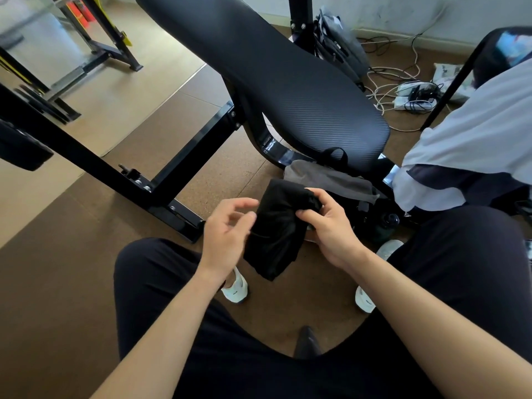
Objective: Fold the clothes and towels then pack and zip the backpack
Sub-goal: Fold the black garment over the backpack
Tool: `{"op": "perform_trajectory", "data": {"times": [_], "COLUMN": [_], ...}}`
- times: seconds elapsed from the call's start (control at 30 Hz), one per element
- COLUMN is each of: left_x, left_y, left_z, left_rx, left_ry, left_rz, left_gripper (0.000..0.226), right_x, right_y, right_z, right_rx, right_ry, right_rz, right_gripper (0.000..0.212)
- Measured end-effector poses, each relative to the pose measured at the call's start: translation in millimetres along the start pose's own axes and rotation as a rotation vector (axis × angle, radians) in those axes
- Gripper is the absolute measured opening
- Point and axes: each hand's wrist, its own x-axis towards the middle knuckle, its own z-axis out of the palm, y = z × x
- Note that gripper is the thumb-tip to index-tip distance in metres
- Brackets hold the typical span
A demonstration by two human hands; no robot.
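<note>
hands: two; right hand (331,226) pinches the top corner of the black garment (276,234); left hand (227,228) loose-fingered just beside its left edge, blurred, contact unclear
black garment: one, folded, held above the floor between the knees
backpack (352,204): one, on the floor under the bench (273,67); one grey cloth (331,177) lies across its top, inside hidden
bottle (385,226): one, dark, beside the backpack, hard to make out

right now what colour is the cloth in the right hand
Black; head view shows the cloth in the right hand.
</note>
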Motion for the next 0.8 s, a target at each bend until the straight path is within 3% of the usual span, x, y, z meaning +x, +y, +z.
{"op": "perform_trajectory", "data": {"times": [0.07, 0.17, 0.27, 0.43, 0.57, 0.67, 0.8], "left_x": [9.2, 8.1, 0.8, -0.3, 9.0, 26.0, 49.6], "left_y": [-9.6, -22.4, -33.0, -33.9, -34.5, -33.7, -19.1], "left_z": [-6.6, -2.9, 8.3, 19.0, 10.0, -2.7, -2.4], "left_rx": [-0.008, -0.174, -0.214, -0.16, -0.038, 0.267, 0.72], "left_ry": [-0.035, -0.331, -0.361, -0.327, -0.317, -0.42, -0.699], "left_rz": [-0.113, -0.313, -0.392, -0.379, -0.295, -0.162, 0.061], "left_gripper": [0.025, 0.067, 0.101, 0.089, 0.073, 0.074, 0.076], "right_x": [1.2, 2.9, 4.5, 2.0, 3.4, 7.9, 14.6], "right_y": [-0.2, 1.5, 6.7, 13.3, 8.5, -3.8, -19.4], "right_z": [1.1, 1.2, -0.2, -4.4, -25.6, -38.6, -35.2], "right_rx": [0.092, 0.223, 0.295, 0.235, -0.285, -0.682, -1.178], "right_ry": [-0.025, -0.065, -0.024, 0.016, -0.018, -0.039, -0.284], "right_rz": [0.056, 0.113, 0.102, 0.029, 0.01, -0.003, -0.348], "right_gripper": [0.038, 0.036, 0.036, 0.038, 0.047, 0.079, 0.107]}}
